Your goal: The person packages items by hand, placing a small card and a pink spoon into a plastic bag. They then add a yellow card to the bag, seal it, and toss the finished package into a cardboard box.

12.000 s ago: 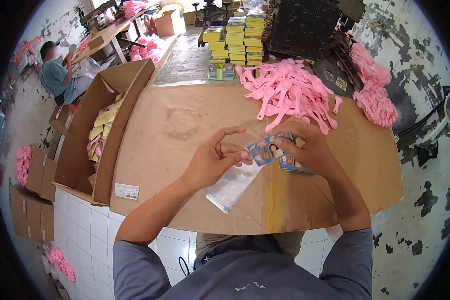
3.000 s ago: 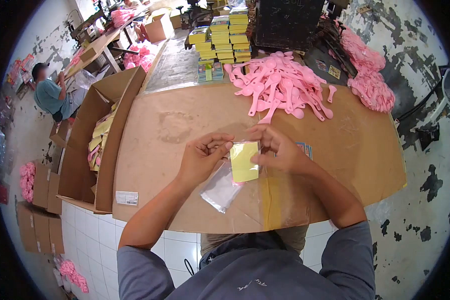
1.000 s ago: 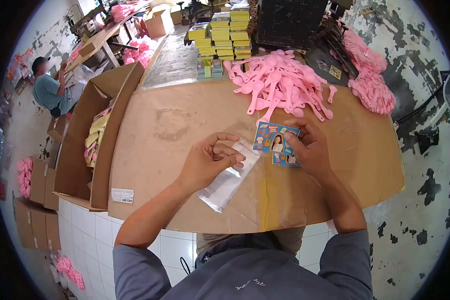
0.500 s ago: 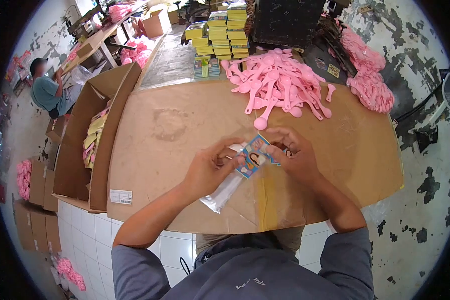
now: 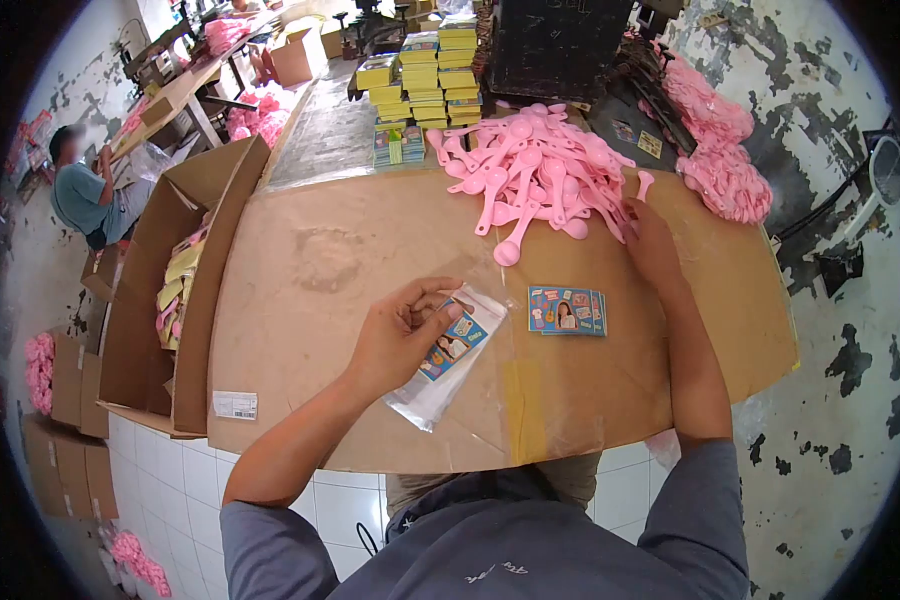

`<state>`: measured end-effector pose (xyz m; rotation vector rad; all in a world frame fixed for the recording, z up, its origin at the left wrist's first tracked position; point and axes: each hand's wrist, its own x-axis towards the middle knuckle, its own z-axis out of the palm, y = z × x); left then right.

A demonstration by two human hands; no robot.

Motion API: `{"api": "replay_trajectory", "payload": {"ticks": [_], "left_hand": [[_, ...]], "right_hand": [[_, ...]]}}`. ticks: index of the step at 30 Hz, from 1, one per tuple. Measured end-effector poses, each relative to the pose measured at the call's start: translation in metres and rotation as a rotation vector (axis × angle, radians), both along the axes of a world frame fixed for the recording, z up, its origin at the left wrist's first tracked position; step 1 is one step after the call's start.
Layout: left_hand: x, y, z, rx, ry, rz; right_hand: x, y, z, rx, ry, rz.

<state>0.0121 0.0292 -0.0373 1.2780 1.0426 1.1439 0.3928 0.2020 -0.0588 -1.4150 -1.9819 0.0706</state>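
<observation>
Right hand [image 5: 644,232] reached pink spoons [image 5: 535,165], perhaps touching.

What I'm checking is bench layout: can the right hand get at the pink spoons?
Probably yes: the right hand lies at the near edge of the pink spoons, fingertips touching or nearly so, with nothing between. The card stack lies beside the forearm, out of the way.

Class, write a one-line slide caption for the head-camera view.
Left hand holds a clear bag with a printed card inside; right hand reaches to the pink spoon pile.

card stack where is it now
Head view: the card stack lies on the cardboard, right of centre, between the clear bag and the pink spoons.
</observation>
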Motion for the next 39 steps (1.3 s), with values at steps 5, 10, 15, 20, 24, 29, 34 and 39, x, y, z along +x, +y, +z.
{"api": "replay_trajectory", "payload": {"ticks": [5, 10, 15, 20, 24, 29, 34, 39], "left_hand": [[-0.001, -0.002, 0.007, -0.058, 0.016, -0.064], [0.001, -0.005, 0.009, -0.044, -0.074, -0.107], [0.003, -0.009, 0.011, -0.036, -0.088, -0.157], [0.003, -0.009, 0.007, -0.052, -0.122, -0.147], [0.002, -0.010, 0.006, -0.056, -0.087, -0.123], [0.004, -0.010, 0.008, -0.113, -0.095, -0.070], [0.001, -0.006, 0.003, -0.048, -0.153, -0.055], [-0.005, -0.004, 0.008, -0.111, -0.194, -0.154]], "right_hand": [[-0.013, -0.024, 0.011, -0.108, -0.051, -0.004], [-0.055, -0.059, 0.036, -0.195, 0.476, 0.239], [-0.123, -0.115, 0.074, -0.551, 0.908, 0.607], [-0.144, -0.113, 0.078, -0.542, 0.956, 0.650], [-0.155, -0.123, 0.070, -0.513, 0.943, 0.639], [-0.167, -0.133, 0.048, -0.367, 0.913, 0.598], [-0.146, -0.125, 0.039, -0.103, 0.236, 0.809], [-0.155, -0.119, 0.058, -0.369, 0.744, 0.839]]}}
